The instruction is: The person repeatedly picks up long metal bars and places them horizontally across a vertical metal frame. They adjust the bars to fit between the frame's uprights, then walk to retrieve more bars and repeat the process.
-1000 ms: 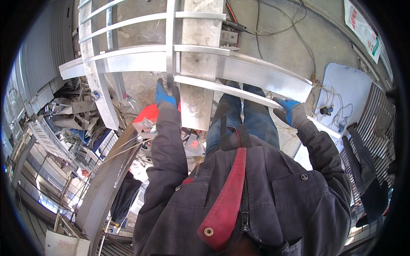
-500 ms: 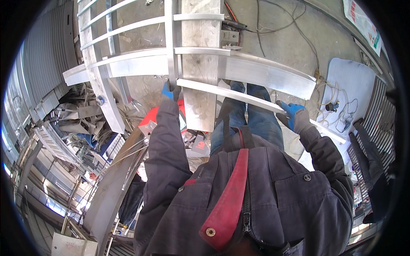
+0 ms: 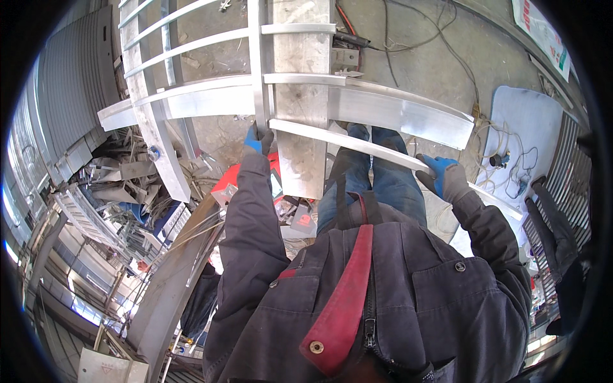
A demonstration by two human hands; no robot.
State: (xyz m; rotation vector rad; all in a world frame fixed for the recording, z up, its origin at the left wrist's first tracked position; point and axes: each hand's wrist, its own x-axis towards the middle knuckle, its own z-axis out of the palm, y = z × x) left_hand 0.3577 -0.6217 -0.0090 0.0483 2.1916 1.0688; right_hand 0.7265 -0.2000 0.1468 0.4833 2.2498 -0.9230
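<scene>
My left hand (image 3: pixel 258 140), in a blue and grey glove, is closed around the near end of a lengthwise metal bar (image 3: pixel 257 57). That bar belongs to a silvery frame with several parallel crossbars. My right hand (image 3: pixel 440 173), gloved alike, is closed around a long, narrow metal bar (image 3: pixel 357 143). This bar slants from beside my left hand, over a wide metal beam (image 3: pixel 300 163), and out past my right hand at the lower right. Beyond it, a broad metal crosspiece (image 3: pixel 402 112) runs across under the frame.
Metal offcuts (image 3: pixel 131 179) are heaped at the left, near a long beam (image 3: pixel 159 287). A red object (image 3: pixel 227 182) and a grey box (image 3: pixel 302 220) lie below the frame. Cables (image 3: pixel 440 38) trail over the floor. At the right is a pale board (image 3: pixel 520 127) with cords on it.
The whole view has shifted slightly. Both hands keep their hold, and the slanting bar stays in nearly the same position against the frame.
</scene>
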